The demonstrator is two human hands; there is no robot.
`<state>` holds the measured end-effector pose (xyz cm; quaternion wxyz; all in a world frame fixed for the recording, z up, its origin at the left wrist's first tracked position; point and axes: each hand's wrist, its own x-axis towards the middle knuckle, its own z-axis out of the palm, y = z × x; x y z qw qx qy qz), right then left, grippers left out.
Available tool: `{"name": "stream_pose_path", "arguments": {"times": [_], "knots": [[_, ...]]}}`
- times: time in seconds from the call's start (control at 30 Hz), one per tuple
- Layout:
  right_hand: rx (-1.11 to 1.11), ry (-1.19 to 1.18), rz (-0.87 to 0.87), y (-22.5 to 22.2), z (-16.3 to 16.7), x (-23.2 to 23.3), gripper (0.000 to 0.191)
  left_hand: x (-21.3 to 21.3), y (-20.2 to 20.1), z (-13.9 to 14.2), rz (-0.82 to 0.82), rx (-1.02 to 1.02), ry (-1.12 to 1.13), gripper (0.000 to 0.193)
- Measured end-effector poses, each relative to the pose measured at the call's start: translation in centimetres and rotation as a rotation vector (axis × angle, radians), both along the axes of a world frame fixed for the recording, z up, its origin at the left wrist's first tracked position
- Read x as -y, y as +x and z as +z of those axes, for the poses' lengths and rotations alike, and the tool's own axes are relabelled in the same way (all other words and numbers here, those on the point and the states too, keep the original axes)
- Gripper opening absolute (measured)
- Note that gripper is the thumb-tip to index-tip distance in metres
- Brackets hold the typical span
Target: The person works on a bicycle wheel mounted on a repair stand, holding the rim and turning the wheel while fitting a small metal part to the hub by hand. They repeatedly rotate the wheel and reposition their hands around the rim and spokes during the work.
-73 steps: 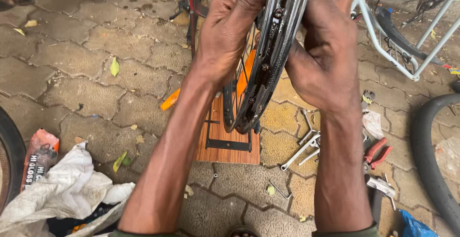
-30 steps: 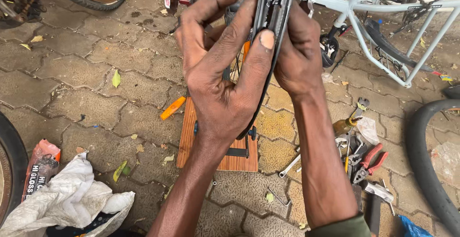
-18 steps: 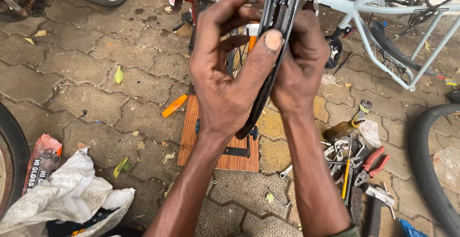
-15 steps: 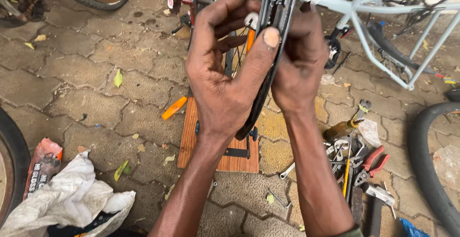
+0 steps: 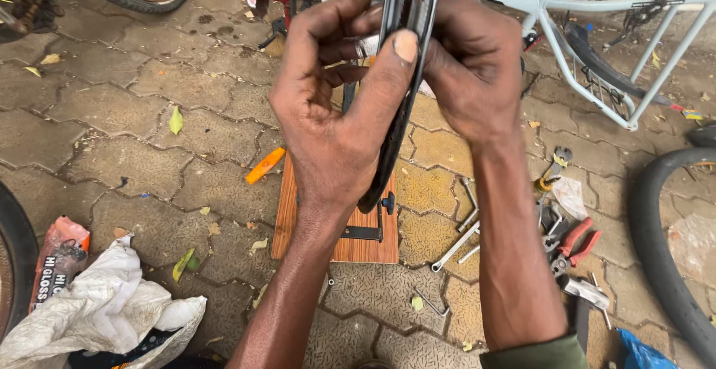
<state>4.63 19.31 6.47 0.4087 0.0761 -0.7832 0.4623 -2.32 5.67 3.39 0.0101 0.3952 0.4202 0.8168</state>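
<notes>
only packaging i can spot: a flat red-orange pouch (image 5: 58,261) at the paving's left edge, beside crumpled white sacks (image 5: 104,313).

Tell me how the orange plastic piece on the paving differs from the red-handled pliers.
The orange plastic piece lies alone, left of the wooden board; the red-handled pliers sit among other tools at the right. The orange piece is one plain flat strip; the pliers have two splayed handles and metal jaws. Both rest untouched on the paving, away from the hands.
</notes>
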Motion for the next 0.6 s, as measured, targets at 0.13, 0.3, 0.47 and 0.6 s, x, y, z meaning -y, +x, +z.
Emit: {"name": "stream_pose_path", "arguments": {"times": [0.13,0.3,0.47,0.6], "knots": [[-0.221,-0.190,-0.142,-0.7,-2.3,4.2,0.025,-0.3,-0.4,0.0,0.012,-0.028,0.011,0.035],[-0.302,0.040,-0.399,-1.2,-2.9,4.7,0.019,0.2,-1.3,-0.9,-0.263,0.112,0.103,0.045],[-0.240,0.043,-0.317,-0.4,-1.6,3.9,0.021,-1.7,-3.8,-2.4,-0.297,-0.066,0.114,0.053],[-0.305,0.202,-0.498,-0.8,-2.2,4.7,0.019,-3.9,-4.8,-3.4,-0.431,-0.002,0.079,0.055]]}}
